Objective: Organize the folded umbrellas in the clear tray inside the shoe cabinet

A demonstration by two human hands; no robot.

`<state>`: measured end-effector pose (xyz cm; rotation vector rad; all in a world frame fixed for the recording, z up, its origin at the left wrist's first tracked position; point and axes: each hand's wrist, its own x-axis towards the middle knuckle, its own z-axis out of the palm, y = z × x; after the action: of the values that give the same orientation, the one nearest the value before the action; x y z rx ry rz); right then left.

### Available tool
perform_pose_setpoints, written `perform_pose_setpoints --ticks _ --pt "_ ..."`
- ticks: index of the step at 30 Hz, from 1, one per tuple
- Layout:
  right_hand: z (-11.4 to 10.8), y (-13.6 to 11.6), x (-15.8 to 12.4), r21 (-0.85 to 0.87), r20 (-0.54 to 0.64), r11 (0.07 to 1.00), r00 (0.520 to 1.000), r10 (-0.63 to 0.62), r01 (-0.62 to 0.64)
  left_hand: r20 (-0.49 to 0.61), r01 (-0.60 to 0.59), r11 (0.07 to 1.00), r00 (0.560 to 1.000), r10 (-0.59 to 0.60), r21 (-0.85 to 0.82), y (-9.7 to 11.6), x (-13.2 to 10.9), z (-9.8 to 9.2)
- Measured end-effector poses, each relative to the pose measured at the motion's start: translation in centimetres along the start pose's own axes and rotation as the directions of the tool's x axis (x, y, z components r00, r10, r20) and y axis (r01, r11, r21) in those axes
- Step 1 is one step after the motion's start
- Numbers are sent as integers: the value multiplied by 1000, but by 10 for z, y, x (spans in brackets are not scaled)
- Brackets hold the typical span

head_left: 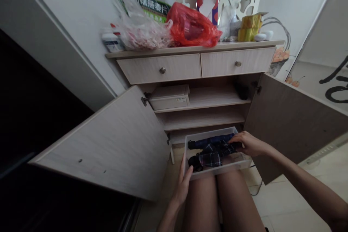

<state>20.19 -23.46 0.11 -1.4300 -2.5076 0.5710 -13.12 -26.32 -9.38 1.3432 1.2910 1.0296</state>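
Note:
A translucent plastic bin rests on my thighs in front of the open cabinet. Inside lie folded umbrellas: a dark blue one along the far side and a dark plaid one nearer me, both with black handles at the left. My left hand grips the bin's near left corner, thumb over the rim. Reaching in over the right side, my right hand has its fingers curled on the right end of the plaid umbrella; the fingertips are partly hidden against the dark cloth.
Both cabinet doors, left and right, stand swung out. A white box sits on the upper shelf, with a dark object at its right. A red plastic bag and yellow tape rolls crowd the cabinet top.

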Motion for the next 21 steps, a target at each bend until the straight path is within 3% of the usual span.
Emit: perform_pose_setpoints --ticks 3,8,21 --pt "4 -3 14 -219 103 973 990 101 -76 -17 7 1000 1000 -7 25 1 -1 0" --pt "6 -9 28 -404 192 914 973 129 -41 -38 12 999 999 -11 39 4 -1 -1" --pt "15 -15 31 -478 47 864 977 207 -160 -41 62 998 997 -62 -2 -14 0 -4"
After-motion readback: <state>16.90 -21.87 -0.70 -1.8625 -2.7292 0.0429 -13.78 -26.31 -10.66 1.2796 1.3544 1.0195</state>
